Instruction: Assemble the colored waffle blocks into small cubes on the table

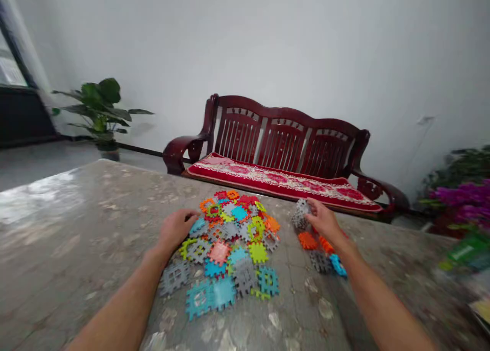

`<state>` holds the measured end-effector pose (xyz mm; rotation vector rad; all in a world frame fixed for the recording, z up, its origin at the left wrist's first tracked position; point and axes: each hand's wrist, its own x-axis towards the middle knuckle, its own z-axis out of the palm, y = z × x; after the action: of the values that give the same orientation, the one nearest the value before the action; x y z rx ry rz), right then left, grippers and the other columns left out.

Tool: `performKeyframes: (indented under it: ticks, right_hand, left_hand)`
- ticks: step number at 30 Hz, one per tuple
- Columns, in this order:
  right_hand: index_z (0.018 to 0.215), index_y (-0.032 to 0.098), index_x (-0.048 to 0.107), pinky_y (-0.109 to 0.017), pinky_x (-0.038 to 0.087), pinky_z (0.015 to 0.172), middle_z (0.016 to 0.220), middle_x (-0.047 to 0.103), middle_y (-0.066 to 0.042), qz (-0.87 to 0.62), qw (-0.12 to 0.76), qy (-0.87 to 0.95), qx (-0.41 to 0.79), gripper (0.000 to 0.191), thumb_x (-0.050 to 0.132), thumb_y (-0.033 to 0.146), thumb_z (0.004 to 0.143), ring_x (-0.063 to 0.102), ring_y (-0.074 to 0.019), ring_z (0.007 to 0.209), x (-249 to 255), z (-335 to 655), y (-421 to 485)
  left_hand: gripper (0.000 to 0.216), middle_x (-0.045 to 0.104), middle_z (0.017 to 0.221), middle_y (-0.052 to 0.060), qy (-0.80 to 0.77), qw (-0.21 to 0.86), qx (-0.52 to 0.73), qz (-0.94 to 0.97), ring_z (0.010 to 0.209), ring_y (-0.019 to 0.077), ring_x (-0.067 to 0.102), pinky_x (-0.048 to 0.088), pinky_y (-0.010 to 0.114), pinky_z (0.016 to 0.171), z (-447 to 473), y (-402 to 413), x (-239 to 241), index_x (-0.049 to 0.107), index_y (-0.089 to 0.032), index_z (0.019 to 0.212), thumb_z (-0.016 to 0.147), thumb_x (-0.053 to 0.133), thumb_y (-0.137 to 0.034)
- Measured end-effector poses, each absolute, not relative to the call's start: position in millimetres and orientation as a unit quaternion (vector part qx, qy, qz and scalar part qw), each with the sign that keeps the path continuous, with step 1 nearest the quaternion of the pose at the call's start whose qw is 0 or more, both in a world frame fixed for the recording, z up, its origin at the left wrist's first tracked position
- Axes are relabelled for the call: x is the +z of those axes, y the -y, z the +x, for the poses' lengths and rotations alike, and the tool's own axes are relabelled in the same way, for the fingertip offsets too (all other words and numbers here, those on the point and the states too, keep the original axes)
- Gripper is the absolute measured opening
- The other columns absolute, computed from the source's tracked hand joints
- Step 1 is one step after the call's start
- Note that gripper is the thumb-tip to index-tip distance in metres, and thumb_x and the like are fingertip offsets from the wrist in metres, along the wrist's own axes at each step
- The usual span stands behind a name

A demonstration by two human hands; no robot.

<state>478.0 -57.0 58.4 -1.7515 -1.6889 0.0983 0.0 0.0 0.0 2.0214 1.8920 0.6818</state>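
Several interlocking toy tiles with toothed edges lie in a loose pile (229, 233) on the table, in blue, grey, lime, orange and red. My left hand (177, 232) rests at the pile's left edge, fingers loosely curved beside a light blue tile (197, 226); I see nothing held in it. Over to the right, my right hand (324, 220) has its thumb and fingers on a grey toothed block (301, 214), apparently joined from tiles. Just below that hand lie an orange tile (307, 240), a dark grey tile (320, 261) and a bright blue piece (337, 265).
The stone-patterned table (95, 249) spreads out under both arms. Behind it stands a dark red wooden bench (281, 141) with a red patterned cover (283, 178). A potted plant (101, 108) is at the back left. Purple flowers (465, 203) and a green item (465, 251) stand at the right.
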Motion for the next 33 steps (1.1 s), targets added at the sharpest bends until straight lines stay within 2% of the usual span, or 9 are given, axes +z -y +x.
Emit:
performKeyframes:
  ticks: [5, 13, 17, 22, 24, 29, 33]
  right_hand:
    - [0.129, 0.019, 0.060, -0.039, 0.051, 0.099, 0.125, 0.068, -0.010, -0.684, 0.314, 0.656, 0.054, 0.068, 0.063, 0.007, 0.062, 0.066, -0.0244, 0.111, 64.7, 500.9, 51.7]
    - [0.129, 0.016, 0.060, -0.037, 0.049, 0.101, 0.125, 0.068, -0.012, -0.675, 0.292, 0.671, 0.097, 0.068, 0.059, 0.004, 0.062, 0.065, -0.0227, 0.113, 57.1, 505.1, 43.4]
    - [0.126, 0.015, 0.062, -0.038, 0.049, 0.101, 0.129, 0.066, -0.012, -0.690, 0.280, 0.664, 0.072, 0.068, 0.057, 0.004, 0.060, 0.065, -0.0238, 0.112, 61.0, 501.4, 45.8]
    - [0.118, 0.018, 0.068, -0.040, 0.044, 0.107, 0.123, 0.069, -0.009, -0.681, 0.330, 0.654, 0.007, 0.057, 0.052, 0.007, 0.065, 0.062, -0.0232, 0.117, 62.9, 472.2, 63.3]
    - [0.117, 0.018, 0.068, -0.039, 0.047, 0.103, 0.119, 0.070, -0.008, -0.667, 0.362, 0.651, 0.031, 0.052, 0.050, 0.009, 0.069, 0.064, -0.0218, 0.112, 56.0, 448.6, 74.7]
    - [0.117, 0.021, 0.068, -0.038, 0.052, 0.094, 0.114, 0.071, -0.007, -0.653, 0.368, 0.653, 0.109, 0.047, 0.053, 0.015, 0.072, 0.067, -0.0222, 0.102, 22.6, 381.0, 107.7]
    - [0.119, 0.021, 0.066, -0.037, 0.051, 0.094, 0.116, 0.069, -0.007, -0.655, 0.389, 0.639, 0.103, 0.046, 0.053, 0.018, 0.075, 0.064, -0.0227, 0.107, 3.3, 348.5, 124.2]
  left_hand:
    - [0.034, 0.076, 0.111, 0.002, -0.658, 0.142, 0.241, 0.699, 0.101, 0.0208, 0.067, 0.047, 0.025, 0.083, 0.5, -4.4, -3.0, 0.075, -0.024, 0.104, 0.089, 0.048, -0.038]
    - [0.035, 0.076, 0.112, 0.002, -0.664, 0.140, 0.242, 0.694, 0.100, 0.0216, 0.068, 0.048, 0.026, 0.082, 0.6, -3.6, -1.4, 0.076, -0.025, 0.105, 0.089, 0.048, -0.038]
    - [0.034, 0.076, 0.110, 0.002, -0.666, 0.144, 0.236, 0.693, 0.100, 0.0214, 0.068, 0.047, 0.027, 0.082, 0.6, -4.2, -1.0, 0.076, -0.026, 0.105, 0.088, 0.049, -0.037]
    - [0.033, 0.077, 0.109, 0.001, -0.669, 0.144, 0.240, 0.688, 0.098, 0.0213, 0.068, 0.048, 0.026, 0.080, 1.4, -3.2, -0.5, 0.077, -0.027, 0.103, 0.088, 0.049, -0.036]
    - [0.033, 0.076, 0.110, 0.001, -0.670, 0.144, 0.238, 0.688, 0.099, 0.0216, 0.068, 0.048, 0.026, 0.080, 1.5, -3.2, -0.7, 0.077, -0.027, 0.104, 0.088, 0.049, -0.036]
    - [0.034, 0.076, 0.111, 0.002, -0.665, 0.147, 0.238, 0.692, 0.098, 0.0214, 0.068, 0.047, 0.026, 0.079, 2.0, -2.8, -0.4, 0.076, -0.026, 0.106, 0.088, 0.049, -0.038]
    - [0.034, 0.077, 0.109, 0.002, -0.670, 0.146, 0.236, 0.689, 0.096, 0.0203, 0.068, 0.047, 0.025, 0.077, 3.8, -0.6, 2.8, 0.076, -0.027, 0.106, 0.089, 0.049, -0.038]
